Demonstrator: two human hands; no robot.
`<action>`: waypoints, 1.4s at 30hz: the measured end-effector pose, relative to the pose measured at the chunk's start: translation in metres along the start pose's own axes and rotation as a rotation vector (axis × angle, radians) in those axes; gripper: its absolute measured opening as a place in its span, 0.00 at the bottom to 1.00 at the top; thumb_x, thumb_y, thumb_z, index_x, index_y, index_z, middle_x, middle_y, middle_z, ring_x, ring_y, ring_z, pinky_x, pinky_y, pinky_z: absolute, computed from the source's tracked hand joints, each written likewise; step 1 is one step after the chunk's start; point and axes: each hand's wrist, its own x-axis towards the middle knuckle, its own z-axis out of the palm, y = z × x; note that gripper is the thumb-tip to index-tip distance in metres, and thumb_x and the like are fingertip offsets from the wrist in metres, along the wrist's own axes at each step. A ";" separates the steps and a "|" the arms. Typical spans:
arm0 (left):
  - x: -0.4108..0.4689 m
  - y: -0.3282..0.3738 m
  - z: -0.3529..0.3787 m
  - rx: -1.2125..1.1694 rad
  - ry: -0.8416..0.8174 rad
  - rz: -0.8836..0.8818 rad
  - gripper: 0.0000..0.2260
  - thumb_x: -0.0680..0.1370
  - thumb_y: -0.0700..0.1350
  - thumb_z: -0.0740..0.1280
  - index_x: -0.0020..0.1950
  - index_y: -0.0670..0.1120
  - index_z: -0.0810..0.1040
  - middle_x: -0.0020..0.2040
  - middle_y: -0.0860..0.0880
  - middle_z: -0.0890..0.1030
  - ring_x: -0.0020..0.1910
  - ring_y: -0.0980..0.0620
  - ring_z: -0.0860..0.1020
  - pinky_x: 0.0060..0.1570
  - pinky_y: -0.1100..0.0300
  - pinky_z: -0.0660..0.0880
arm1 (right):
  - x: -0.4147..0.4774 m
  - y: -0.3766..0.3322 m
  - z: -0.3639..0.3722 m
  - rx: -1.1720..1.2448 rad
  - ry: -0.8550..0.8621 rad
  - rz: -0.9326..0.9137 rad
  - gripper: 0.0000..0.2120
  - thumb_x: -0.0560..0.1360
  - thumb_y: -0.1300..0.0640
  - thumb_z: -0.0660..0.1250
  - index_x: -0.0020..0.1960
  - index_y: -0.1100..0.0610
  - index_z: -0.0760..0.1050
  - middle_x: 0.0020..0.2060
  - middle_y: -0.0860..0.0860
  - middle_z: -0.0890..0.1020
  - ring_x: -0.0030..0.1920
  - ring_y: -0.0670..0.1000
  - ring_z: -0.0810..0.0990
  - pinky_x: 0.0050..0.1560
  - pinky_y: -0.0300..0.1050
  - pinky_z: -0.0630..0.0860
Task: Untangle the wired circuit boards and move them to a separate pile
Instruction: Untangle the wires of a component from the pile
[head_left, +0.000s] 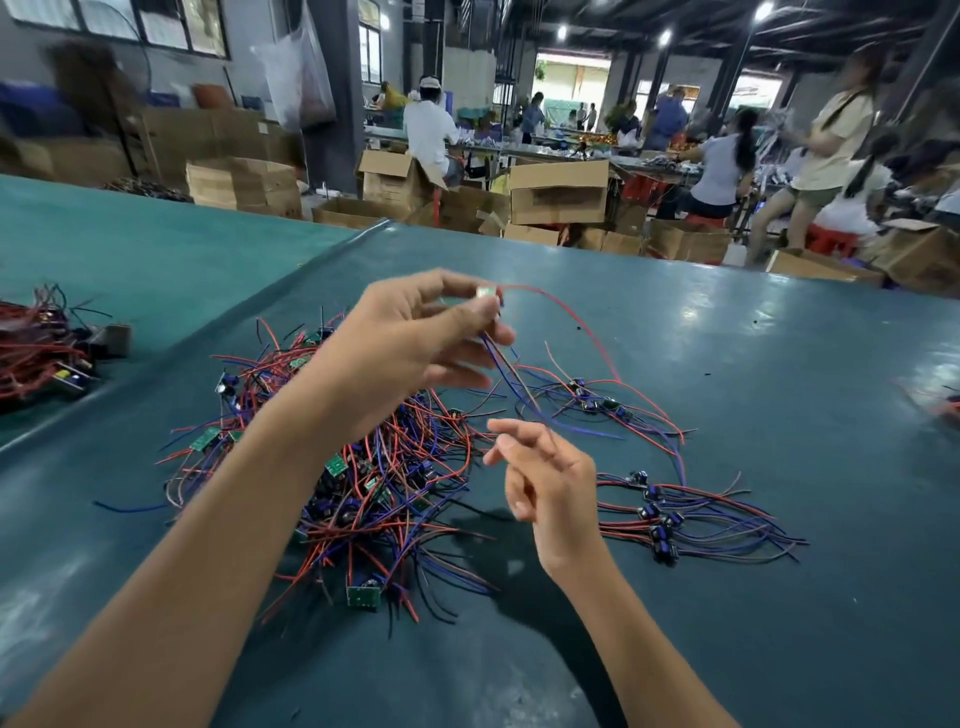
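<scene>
Left grip (410, 353) pinches a board (485, 300) above the tangle (363, 467) at the middle of the desk (779, 353). Right grip (556, 488) curls by its wires (501, 364); I can't tell if it's clamped. Risk: the red wire (571, 317) snags and drags neighbouring boards along.

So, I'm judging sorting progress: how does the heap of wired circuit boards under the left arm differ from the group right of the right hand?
The tangled heap is bigger than the sorted group. The heap's wires cross every way; the group's run roughly parallel. The heap's boards lie scattered; the group's sit in a row. Both have red and blue wires and lie on the green table.
</scene>
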 end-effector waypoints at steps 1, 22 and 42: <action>-0.002 -0.007 0.001 -0.044 -0.038 -0.064 0.12 0.77 0.47 0.69 0.57 0.43 0.79 0.50 0.41 0.86 0.39 0.50 0.84 0.41 0.55 0.82 | 0.001 -0.003 -0.002 0.073 -0.011 0.005 0.08 0.78 0.66 0.66 0.50 0.61 0.84 0.35 0.56 0.80 0.21 0.47 0.61 0.22 0.36 0.58; -0.024 -0.096 0.022 -0.334 -0.136 -0.413 0.11 0.82 0.46 0.64 0.55 0.42 0.82 0.51 0.37 0.84 0.29 0.58 0.71 0.22 0.69 0.63 | 0.012 -0.012 -0.017 0.069 0.032 0.068 0.11 0.71 0.50 0.74 0.48 0.56 0.85 0.29 0.51 0.75 0.24 0.47 0.61 0.24 0.34 0.59; 0.114 -0.098 0.059 1.056 -0.062 -0.059 0.13 0.79 0.49 0.70 0.42 0.41 0.85 0.39 0.39 0.84 0.41 0.42 0.81 0.41 0.56 0.74 | -0.004 0.010 -0.006 -0.984 0.040 -0.543 0.12 0.75 0.64 0.68 0.56 0.56 0.83 0.32 0.46 0.82 0.31 0.48 0.78 0.35 0.43 0.74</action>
